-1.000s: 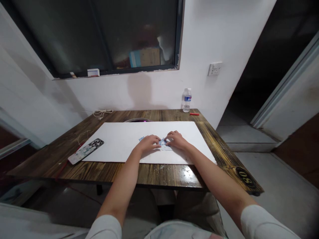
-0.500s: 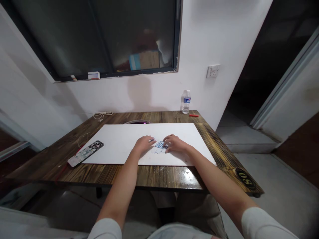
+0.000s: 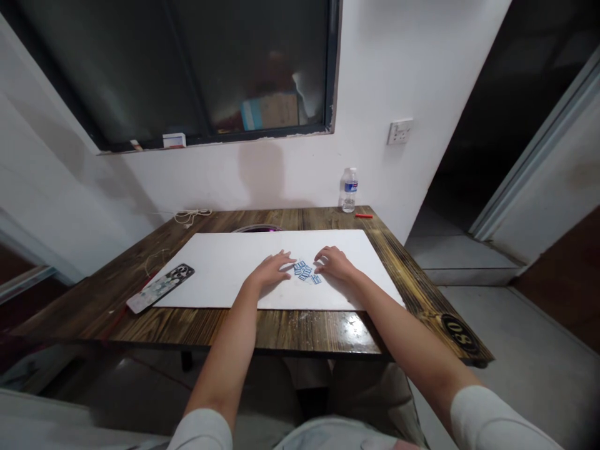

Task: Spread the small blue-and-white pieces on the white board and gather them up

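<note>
Several small blue-and-white cards (image 3: 304, 270) lie in a loose, overlapping pile on a white board (image 3: 225, 269). Just left of the pile rests my left hand (image 3: 272, 269), its thumb and fingers apart and nothing visible in it. My right hand (image 3: 334, 262) is at the pile's right side, fingers curved and spread, with the fingertips close to the cards. Whether those fingertips touch a card is too small to tell. The print on the cards cannot be read.
On the board's left edge lies a phone in a patterned case (image 3: 160, 289). A water bottle (image 3: 349, 190) and a red pen-like stick (image 3: 364, 216) are at the back right of the wooden table (image 3: 300, 331). White cable (image 3: 191, 216) lies at the back left. A round-rimmed object (image 3: 257, 228) sits behind the board.
Both hands have drawn slightly apart from the pile. The small piece at my left fingertips is no longer there. The cards have shifted, and more show blue faces.
</note>
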`<state>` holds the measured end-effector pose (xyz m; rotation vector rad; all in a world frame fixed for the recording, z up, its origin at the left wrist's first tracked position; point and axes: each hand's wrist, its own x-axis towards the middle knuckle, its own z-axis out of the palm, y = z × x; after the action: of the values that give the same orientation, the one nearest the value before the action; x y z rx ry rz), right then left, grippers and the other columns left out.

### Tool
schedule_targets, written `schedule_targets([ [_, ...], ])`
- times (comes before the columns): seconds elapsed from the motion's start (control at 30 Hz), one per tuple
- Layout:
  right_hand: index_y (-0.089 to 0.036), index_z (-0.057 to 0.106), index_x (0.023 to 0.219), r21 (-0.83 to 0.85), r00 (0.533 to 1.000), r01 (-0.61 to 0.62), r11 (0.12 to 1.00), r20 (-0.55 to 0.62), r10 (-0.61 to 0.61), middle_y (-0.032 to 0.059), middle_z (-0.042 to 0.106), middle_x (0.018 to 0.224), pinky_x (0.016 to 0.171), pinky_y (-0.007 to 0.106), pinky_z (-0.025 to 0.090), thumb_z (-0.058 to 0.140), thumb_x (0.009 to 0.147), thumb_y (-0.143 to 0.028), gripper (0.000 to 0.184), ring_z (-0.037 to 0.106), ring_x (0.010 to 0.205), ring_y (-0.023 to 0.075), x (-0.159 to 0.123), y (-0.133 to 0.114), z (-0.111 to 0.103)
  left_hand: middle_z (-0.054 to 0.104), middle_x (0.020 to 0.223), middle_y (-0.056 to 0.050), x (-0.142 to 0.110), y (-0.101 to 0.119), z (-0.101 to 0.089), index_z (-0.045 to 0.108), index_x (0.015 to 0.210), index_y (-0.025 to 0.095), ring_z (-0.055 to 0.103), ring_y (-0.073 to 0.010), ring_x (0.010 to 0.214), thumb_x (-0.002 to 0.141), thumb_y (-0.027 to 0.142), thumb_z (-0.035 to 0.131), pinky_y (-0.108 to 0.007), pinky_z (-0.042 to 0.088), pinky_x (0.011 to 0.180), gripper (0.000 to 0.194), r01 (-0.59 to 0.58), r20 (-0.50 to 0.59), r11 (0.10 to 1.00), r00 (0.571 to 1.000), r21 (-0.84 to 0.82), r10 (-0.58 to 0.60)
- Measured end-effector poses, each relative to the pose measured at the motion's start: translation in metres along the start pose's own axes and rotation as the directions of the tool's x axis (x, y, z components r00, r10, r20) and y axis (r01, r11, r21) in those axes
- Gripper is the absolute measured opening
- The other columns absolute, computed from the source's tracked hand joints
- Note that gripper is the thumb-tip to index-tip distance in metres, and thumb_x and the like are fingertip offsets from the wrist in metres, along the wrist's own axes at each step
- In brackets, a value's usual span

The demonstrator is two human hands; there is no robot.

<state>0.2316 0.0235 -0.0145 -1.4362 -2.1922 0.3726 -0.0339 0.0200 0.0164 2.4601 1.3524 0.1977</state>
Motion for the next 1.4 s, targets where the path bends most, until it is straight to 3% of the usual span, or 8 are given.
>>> schedule_targets([
  [0.17,-0.025,0.072,0.103,-0.06,0.995,-0.094,0.994,-0.043,0.091,0.0068,0.065,0.114,0.085,0.035,0.038,0.074,0.081,-0.037,0.025,0.051,0.109,0.0272,0.0,0.002,0.001,0.06,0.138,-0.006,-0.004,-0.011,-0.005,0.068,0.12,0.028,0.052,-0.0273,0.128,0.084,0.027,0.067,-0.039,0.038,0.106,0.036,0.388,-0.312,0.912,0.89,0.136,-0.332],
  [0.3,-0.024,0.072,0.104,-0.089,0.98,-0.181,0.979,-0.098,0.172,0.0081,0.064,0.115,0.084,0.036,0.037,0.067,0.087,-0.037,0.022,0.05,0.11,0.0273,-0.001,0.002,0.003,0.071,0.118,-0.008,-0.001,-0.01,-0.003,0.073,0.109,0.024,0.062,-0.0268,0.112,0.087,0.031,0.062,-0.034,0.047,0.09,0.026,0.516,-0.344,0.845,0.826,0.14,-0.447],
  [0.53,-0.025,0.072,0.102,-0.095,0.978,-0.193,0.977,-0.104,0.183,0.0097,0.061,0.12,0.088,0.039,0.036,0.069,0.082,-0.055,0.037,0.047,0.114,0.0294,-0.001,-0.003,0.007,0.038,0.155,-0.01,0.013,0.02,0.021,0.051,0.141,0.024,0.026,-0.026,0.147,0.095,0.051,0.047,-0.043,0.022,0.117,0.054,0.083,-0.055,0.993,0.995,0.089,-0.078],
  [0.67,-0.025,0.072,0.102,-0.067,0.972,-0.215,0.974,-0.11,0.207,0.0099,0.062,0.12,0.089,0.039,0.036,0.063,0.087,-0.055,0.036,0.047,0.116,0.0298,0.002,-0.001,0.007,0.018,0.163,-0.005,0.013,0.035,0.025,0.031,0.153,0.032,0.009,-0.0277,0.151,0.09,0.059,0.052,-0.053,0.002,0.12,0.071,-0.183,0.158,0.983,0.971,0.027,0.177],
  [0.8,-0.024,0.073,0.098,0.017,0.951,-0.277,0.961,-0.138,0.276,0.0089,0.066,0.113,0.087,0.037,0.037,0.055,0.093,-0.051,0.033,0.052,0.111,0.0278,0.005,0.003,0.004,0.027,0.16,0.0,0.012,0.032,0.018,0.051,0.14,0.037,0.008,-0.0284,0.151,0.088,0.052,0.06,-0.057,0.001,0.119,0.054,-0.306,0.249,0.949,0.915,-0.081,0.316],
  [1.0,-0.023,0.072,0.092,0.096,0.936,-0.293,0.951,-0.175,0.306,0.0094,0.066,0.109,0.087,0.037,0.038,0.049,0.096,-0.046,0.033,0.053,0.108,0.027,0.004,0.005,0.0,0.052,0.146,-0.005,0.007,0.011,0.008,0.077,0.089,0.025,0.033,-0.0262,0.144,0.079,0.029,0.074,-0.044,0.028,0.116,0.011,-0.243,0.047,0.952,0.966,-0.189,0.256],
  [1.2,-0.022,0.072,0.089,0.106,0.939,-0.28,0.954,-0.179,0.295,0.01,0.066,0.107,0.087,0.038,0.038,0.049,0.096,-0.045,0.033,0.052,0.107,0.0271,0.003,0.004,0.002,0.067,0.123,-0.009,0.003,0.004,0.004,0.075,0.1,0.023,0.058,-0.0277,0.118,0.079,0.023,0.072,-0.042,0.043,0.101,0.021,0.154,-0.302,0.987,0.944,0.053,-0.131],
  [1.4,-0.024,0.073,0.092,0.056,0.947,-0.268,0.962,-0.167,0.274,0.0106,0.066,0.11,0.088,0.04,0.038,0.046,0.097,-0.047,0.036,0.052,0.11,0.0285,0.003,0.001,0.003,0.06,0.136,-0.009,0.012,0.017,0.018,0.069,0.119,0.024,0.05,-0.0271,0.13,0.092,0.036,0.056,-0.043,0.036,0.11,0.033,0.07,-0.152,0.997,0.986,0.031,-0.065],
])
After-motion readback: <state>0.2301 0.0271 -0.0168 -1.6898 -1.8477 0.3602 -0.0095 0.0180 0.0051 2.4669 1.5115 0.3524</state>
